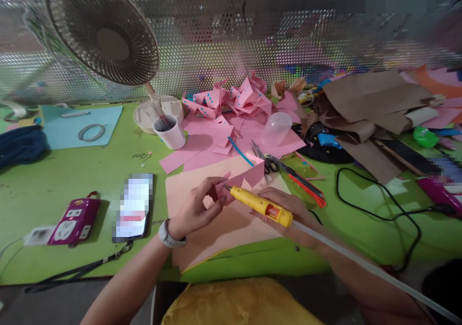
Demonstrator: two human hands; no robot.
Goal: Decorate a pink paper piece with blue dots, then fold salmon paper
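My right hand (288, 207) is wrapped round a yellow hot glue gun (252, 202). A long whitish glue stick (346, 253) runs out of its rear toward the lower right. The metal nozzle points left, close to the fingertips of my left hand (200, 205). Those fingers pinch a folded pink paper piece (249, 171), held above peach paper sheets (202, 241); whether the nozzle touches the paper I cannot tell. Scissors (270, 164) and a red-and-black cutter knife (306, 188) lie just beyond my right hand.
Folded pink paper shapes with blue dots (211, 101) are heaped at the back. A fan (111, 43), a white cup (169, 131), a phone (133, 207) and a purple power strip (75, 219) stand left. Brown paper scraps (375, 99) and a black cable (391, 195) lie right.
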